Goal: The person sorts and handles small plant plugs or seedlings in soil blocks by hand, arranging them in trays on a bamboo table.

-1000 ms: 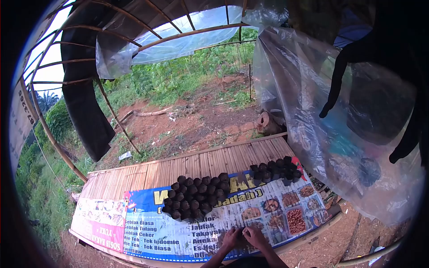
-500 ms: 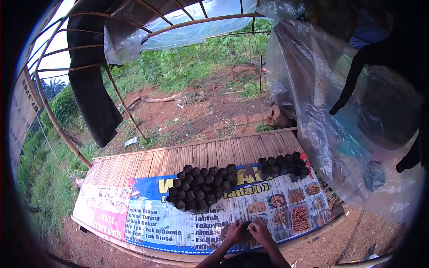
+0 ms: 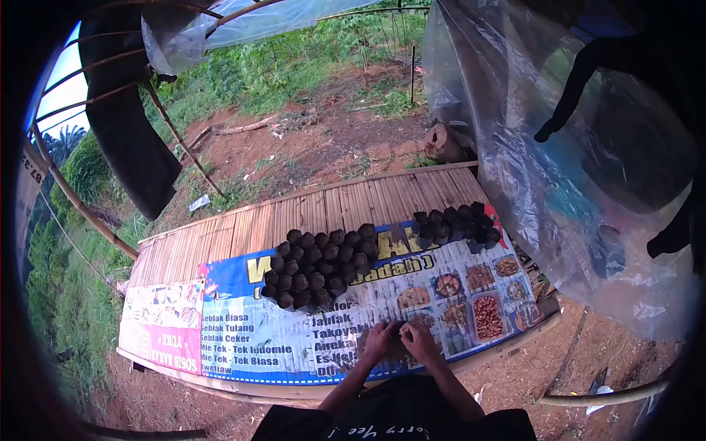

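My left hand and my right hand are close together over the front part of a printed banner. Between them is a small black seedling bag, partly covered by the fingers. The left hand is closed around its side, and the right hand's fingers are pinched at its other side. Brown loose soil seems to lie under the hands. Farther back stands a large cluster of dark soil-filled seedling bags. A smaller group of black bags sits at the right.
The banner covers a bamboo-slat table. Clear plastic sheeting hangs along the right side, with dark cloth strips in front. A black sheet and bamboo poles are at the left. A log lies beyond the table.
The view has tilted down, so the table and hands appear higher and my dark shirt shows. Both hands stay together at the small black bag; the bag clusters have not moved.
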`<state>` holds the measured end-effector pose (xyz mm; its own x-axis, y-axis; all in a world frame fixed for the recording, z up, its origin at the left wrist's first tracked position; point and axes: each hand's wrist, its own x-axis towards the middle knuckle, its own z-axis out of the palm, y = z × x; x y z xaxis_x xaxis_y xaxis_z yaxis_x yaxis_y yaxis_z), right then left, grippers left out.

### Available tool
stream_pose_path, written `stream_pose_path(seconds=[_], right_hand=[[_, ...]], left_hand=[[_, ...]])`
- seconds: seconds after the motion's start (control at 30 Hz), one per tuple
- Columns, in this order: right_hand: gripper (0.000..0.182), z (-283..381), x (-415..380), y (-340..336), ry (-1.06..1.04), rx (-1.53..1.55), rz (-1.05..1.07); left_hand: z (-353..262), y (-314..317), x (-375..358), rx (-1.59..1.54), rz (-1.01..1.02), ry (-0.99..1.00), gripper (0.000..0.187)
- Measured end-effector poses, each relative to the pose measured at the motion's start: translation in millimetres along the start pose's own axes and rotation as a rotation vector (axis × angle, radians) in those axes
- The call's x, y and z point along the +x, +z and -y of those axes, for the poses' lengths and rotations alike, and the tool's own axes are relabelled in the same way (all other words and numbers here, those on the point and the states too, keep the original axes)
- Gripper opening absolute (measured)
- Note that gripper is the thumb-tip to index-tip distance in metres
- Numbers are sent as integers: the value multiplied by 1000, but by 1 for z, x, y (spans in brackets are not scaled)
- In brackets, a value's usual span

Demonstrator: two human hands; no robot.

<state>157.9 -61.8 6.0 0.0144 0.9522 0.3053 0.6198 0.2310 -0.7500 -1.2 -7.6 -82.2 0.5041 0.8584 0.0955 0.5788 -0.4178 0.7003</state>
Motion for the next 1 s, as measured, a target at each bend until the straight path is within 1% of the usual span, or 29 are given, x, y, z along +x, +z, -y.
stream_pose_path(seconds=[0.07, 0.13, 0.2, 0.23, 0.27, 0.3, 0.33, 0.37, 0.4, 0.43, 0.47, 0.5, 0.57, 0.6, 0.67, 0.7, 0.77, 0.8, 0.87, 1.0], right_hand=[[8, 0, 1, -1, 17, 3, 33], [9, -3, 1, -2, 82, 72, 51], [11, -7, 0, 2, 68, -9, -3], [11, -7, 1, 1, 63, 11, -3], [12, -10, 0, 3, 130, 120, 30], [12, -12, -2, 5, 151, 125, 45], [12, -14, -2, 6, 122, 73, 14], [12, -15, -1, 6, 88, 20, -22], [12, -14, 2, 6, 96, 22, -15], [12, -11, 2, 6, 76, 18, -52], [11, -9, 2, 5, 54, 13, -91], [11, -13, 1, 6, 55, 12, -86], [12, -20, 3, 9, 116, 78, 20], [12, -19, 5, 9, 113, 80, 19], [12, -19, 7, 8, 56, -16, -93], [12, -18, 6, 6, 58, -16, -91], [13, -18, 7, 4, 70, 26, 13], [13, -18, 7, 4, 71, 22, 11], [12, -19, 8, 4, 37, -50, -63], [12, -21, 7, 9, 23, -37, -131]], left_hand=[[-9, 0, -1, 35, -22, -24, 45], [-21, -4, -2, 85, -42, -46, 43], [-17, 3, -2, 98, -60, -63, 42], [-16, 4, 0, 101, -67, -67, 42], [-19, 3, 2, 94, -64, -71, 42], [-22, 1, 0, 87, -63, -75, 42], [-19, 5, -1, 82, -51, -89, 42], [-15, 7, 0, 101, -62, -92, 47], [-13, 9, 0, 121, -73, -94, 51], [-13, 9, -1, 117, -67, -103, 51], [-13, 10, -2, 120, -73, -97, 48], [-13, 10, -1, 124, -83, -87, 44], [-16, 8, -1, 133, -76, -96, 45], [-17, 7, -1, 140, -82, -89, 46], [-18, 5, 0, 149, -89, -82, 47], [-19, 3, 0, 146, -77, -86, 47], [-22, 1, -1, 140, -64, -89, 48], [-21, 2, 0, 135, -62, -92, 49], [-18, 4, 1, 129, -61, -94, 49], [-20, 2, 0, 156, -43, -96, 53]])
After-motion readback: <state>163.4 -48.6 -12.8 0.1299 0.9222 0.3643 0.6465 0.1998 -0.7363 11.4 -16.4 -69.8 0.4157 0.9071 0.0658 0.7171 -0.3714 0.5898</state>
